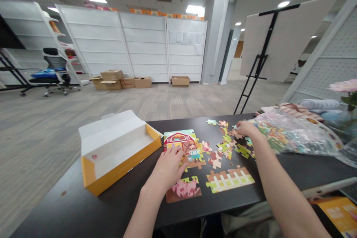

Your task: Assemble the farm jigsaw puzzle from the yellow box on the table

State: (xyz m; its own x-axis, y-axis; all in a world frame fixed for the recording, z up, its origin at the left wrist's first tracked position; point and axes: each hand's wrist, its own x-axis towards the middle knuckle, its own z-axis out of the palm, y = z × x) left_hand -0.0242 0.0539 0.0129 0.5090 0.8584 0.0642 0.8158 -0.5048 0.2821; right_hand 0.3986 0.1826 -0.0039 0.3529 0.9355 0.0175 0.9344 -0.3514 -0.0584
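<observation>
My left hand (170,163) lies flat with fingers spread over the left side of a joined jigsaw section (196,156) showing a red barn and a figure. Just below it is a pink pig section (185,189), partly under the hand. To the right, a joined fence section (231,180) rests near the table's front edge. My right hand (245,129) reaches to the far side of the loose pieces, its fingers closed at a small pale puzzle piece (234,127). Several loose puzzle pieces (224,148) lie between the hands, with a brown-and-white piece (215,159) beside the barn section.
An open yellow box (119,169) with a white inside stands at the left of the black table (117,212). Clear plastic bags (295,134) with colourful contents lie at the right. Beyond are an easel (258,67) and cardboard boxes (111,78).
</observation>
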